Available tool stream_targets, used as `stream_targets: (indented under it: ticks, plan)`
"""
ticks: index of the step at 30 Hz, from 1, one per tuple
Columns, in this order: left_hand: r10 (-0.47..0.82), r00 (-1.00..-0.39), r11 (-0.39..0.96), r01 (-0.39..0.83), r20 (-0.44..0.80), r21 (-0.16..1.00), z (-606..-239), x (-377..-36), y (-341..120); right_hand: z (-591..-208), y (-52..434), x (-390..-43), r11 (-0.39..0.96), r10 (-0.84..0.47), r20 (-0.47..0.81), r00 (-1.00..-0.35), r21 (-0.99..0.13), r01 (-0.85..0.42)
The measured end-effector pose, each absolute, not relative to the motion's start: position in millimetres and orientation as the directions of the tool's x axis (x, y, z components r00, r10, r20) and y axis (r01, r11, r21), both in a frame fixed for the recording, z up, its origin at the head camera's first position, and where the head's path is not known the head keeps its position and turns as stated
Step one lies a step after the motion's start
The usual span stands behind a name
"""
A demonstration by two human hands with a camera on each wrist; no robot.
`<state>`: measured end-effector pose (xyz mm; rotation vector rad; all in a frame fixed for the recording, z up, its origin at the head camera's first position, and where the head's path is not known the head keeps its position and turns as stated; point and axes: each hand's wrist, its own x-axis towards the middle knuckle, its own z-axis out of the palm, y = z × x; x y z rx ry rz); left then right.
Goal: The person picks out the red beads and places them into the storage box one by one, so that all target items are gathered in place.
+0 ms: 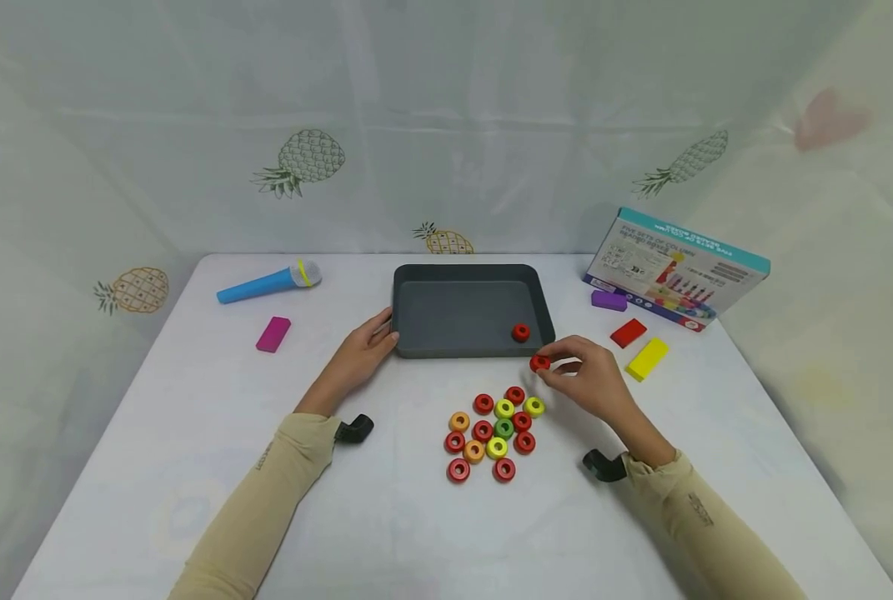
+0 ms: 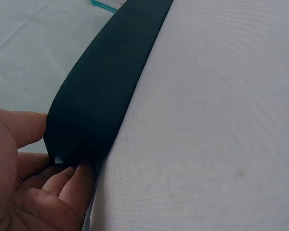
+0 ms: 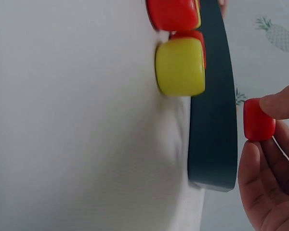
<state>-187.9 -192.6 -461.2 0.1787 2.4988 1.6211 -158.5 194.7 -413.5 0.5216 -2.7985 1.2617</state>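
A dark grey tray [image 1: 416,277] sits in the middle of the white table, with one red ring [image 1: 520,332] inside near its front right corner. My right hand [image 1: 584,379] pinches another red ring [image 1: 539,362] [image 3: 258,120] just outside the tray's front right corner [image 3: 212,144]. My left hand [image 1: 363,348] [image 2: 33,187] holds the tray's front left corner [image 2: 82,125], thumb on the rim. In front of the tray lies a cluster of several rings [image 1: 491,429], red, yellow, orange and green.
A blue toy microphone [image 1: 268,282] and a magenta block [image 1: 273,334] lie at the left. A purple block [image 1: 609,300], a red block [image 1: 628,332], a yellow block [image 1: 647,358] and a printed box [image 1: 674,267] sit at the right. A pineapple-print curtain hangs behind.
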Motion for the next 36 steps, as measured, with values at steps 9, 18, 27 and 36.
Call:
stream_targets:
  ticks: [9,18,27,36]
  plan:
    - [0.180,-0.981,0.409,0.008,-0.072,0.912,-464,-189,-192,-411,188,-177,0.625,-0.282,0.192,-0.940,-0.706,-0.331]
    - [0.182,-0.982,0.413,0.024,-0.057,0.911,-466,-188,-195,-409,183,-191,0.644,-0.279,0.150,-0.949,-0.704,-0.300]
    - [0.188,-0.981,0.395,0.032,-0.047,0.918,-465,-188,-193,-411,177,-208,0.661,-0.294,0.163,-0.942,-0.677,-0.323]
    - [0.193,-0.981,0.390,0.047,-0.032,0.920,-464,-188,-193,-414,168,-228,0.691,-0.267,0.151,-0.952,-0.658,-0.298]
